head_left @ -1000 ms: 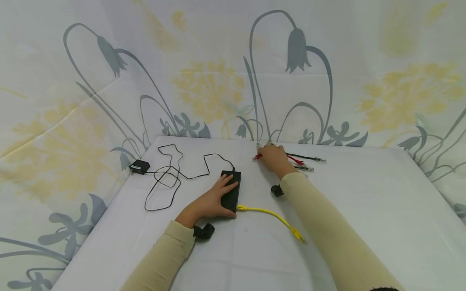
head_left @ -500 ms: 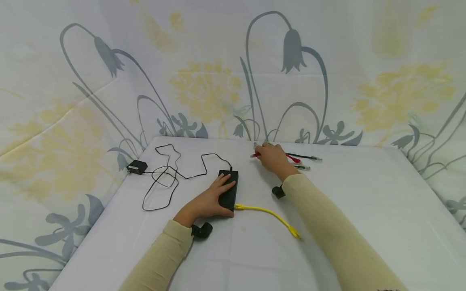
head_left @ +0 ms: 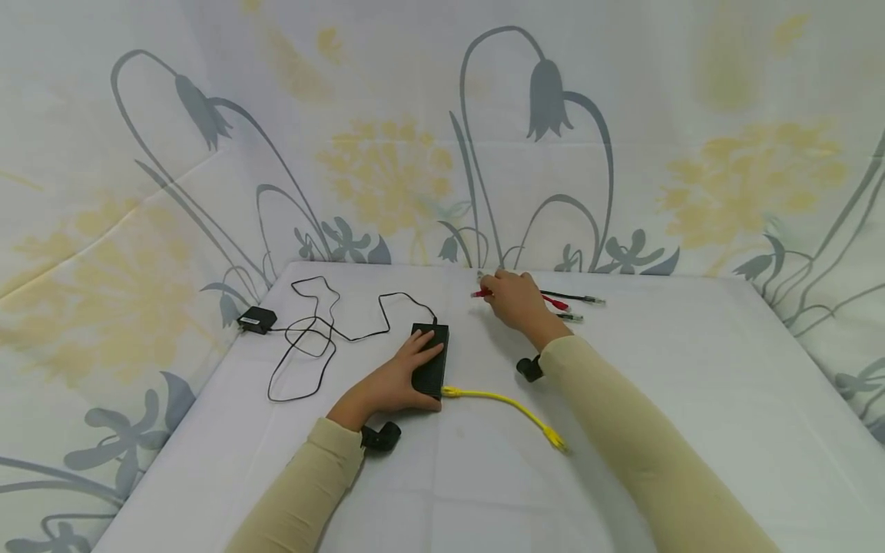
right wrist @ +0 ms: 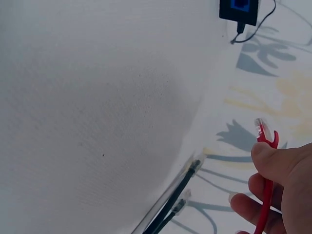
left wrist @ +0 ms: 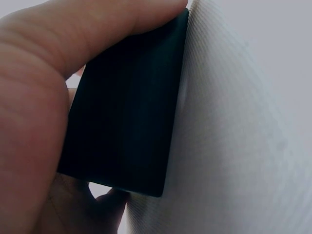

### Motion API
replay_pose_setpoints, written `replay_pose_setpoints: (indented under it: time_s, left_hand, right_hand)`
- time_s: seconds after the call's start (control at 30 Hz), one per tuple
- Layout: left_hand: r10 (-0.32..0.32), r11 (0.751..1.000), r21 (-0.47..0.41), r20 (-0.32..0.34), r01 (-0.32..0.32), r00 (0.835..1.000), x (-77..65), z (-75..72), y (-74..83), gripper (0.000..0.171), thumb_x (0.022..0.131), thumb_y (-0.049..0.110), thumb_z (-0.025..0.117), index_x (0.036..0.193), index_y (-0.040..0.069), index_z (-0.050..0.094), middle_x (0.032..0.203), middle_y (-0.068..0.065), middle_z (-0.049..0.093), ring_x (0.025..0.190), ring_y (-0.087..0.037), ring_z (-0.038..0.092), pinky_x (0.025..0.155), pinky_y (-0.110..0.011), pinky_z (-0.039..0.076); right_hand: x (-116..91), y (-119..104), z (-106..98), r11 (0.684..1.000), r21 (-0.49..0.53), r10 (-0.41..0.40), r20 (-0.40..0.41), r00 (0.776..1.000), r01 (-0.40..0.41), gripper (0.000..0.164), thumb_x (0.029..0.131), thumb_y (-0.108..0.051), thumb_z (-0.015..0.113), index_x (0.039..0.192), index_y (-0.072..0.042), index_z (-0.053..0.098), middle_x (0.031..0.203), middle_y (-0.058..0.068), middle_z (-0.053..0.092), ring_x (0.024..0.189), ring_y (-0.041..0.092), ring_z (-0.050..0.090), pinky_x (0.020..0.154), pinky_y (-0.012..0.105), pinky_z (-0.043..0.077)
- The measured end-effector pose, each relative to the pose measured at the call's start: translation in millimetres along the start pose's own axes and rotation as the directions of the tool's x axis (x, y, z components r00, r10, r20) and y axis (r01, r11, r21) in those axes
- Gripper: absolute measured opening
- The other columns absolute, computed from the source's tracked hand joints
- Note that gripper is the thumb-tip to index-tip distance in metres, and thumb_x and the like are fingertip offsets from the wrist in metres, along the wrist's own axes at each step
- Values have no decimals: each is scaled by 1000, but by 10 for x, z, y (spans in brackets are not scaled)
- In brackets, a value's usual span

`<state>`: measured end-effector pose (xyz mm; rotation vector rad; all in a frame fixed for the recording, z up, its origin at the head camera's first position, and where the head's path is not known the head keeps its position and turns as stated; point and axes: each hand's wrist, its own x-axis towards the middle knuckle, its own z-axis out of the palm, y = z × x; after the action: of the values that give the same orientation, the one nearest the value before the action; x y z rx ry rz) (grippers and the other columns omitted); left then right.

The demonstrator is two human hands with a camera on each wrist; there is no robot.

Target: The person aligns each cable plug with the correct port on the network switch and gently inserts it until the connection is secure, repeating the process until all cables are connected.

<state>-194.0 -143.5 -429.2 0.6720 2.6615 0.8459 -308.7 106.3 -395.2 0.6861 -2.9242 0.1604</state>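
Note:
My left hand [head_left: 397, 380] grips a flat black box [head_left: 430, 361] lying on the white table. Its fingers spread across the top while the thumb lies along the near end, as the left wrist view shows close up. From that near end runs a short yellow network cable [head_left: 494, 396], its free plug on the cloth. At the back of the table my right hand [head_left: 515, 299] pinches a red network cable [right wrist: 267, 195] between thumb and fingers, just behind its clear plug. Beside that hand lie black cables [right wrist: 178, 195] with clear plugs, partly hidden by the hand in the head view.
A thin black cord [head_left: 325, 338] loops over the left side of the table, joining the box to a small black power adapter [head_left: 256, 319] near the left edge. A flower-patterned cloth [head_left: 387, 138] hangs behind the table. In the right wrist view the box's far end shows a blue port [right wrist: 240, 5].
The head view has drifted slightly, shifting the scene left. My right hand and the red plug have risen a little from the cables. My left hand stays on the box.

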Motion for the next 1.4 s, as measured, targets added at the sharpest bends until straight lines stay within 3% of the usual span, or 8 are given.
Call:
replay_pose_setpoints:
  time_s: [0.23, 0.57, 1.0, 1.4]
  left_hand:
    - [-5, 1000, 5, 4, 5, 1000, 8, 14, -16, 100, 73, 46, 83, 154, 25, 28, 164, 8, 4, 152, -19, -7, 117, -53, 23]
    - [-11, 1000, -16, 0, 11, 1000, -1, 12, -29, 99, 73, 45, 83, 154, 24, 30, 165, 6, 5, 152, -20, -6, 116, -55, 23]
    - [4, 1000, -18, 2, -4, 1000, 5, 18, -36, 100, 73, 45, 83, 154, 24, 29, 165, 6, 5, 152, -20, -6, 117, -56, 22]
    - [-4, 1000, -18, 8, 4, 1000, 43, 18, -61, 101, 73, 47, 82, 154, 26, 27, 164, 9, 3, 152, -17, -8, 117, -54, 22]
  right_hand:
    - [-104, -6, -31, 1000, 4, -8, -33, 999, 8, 18, 96, -22, 61, 111, -14, 65, 97, 4, 62, 89, 25, 62, 81, 43, 44]
    - [-286, -13, 22, 996, 93, 14, -9, 1000, -13, 14, 95, -18, 63, 106, -11, 66, 92, 5, 60, 86, 23, 58, 78, 40, 47]
    - [-453, 13, 165, 969, 241, 67, -27, 997, -59, 8, 92, -13, 65, 98, -8, 65, 94, 9, 60, 84, 25, 60, 76, 40, 50]
    - [-519, -91, 94, 929, 354, 123, -10, 992, -112, 16, 91, -13, 67, 107, -8, 64, 97, 11, 63, 85, 25, 59, 76, 38, 49]
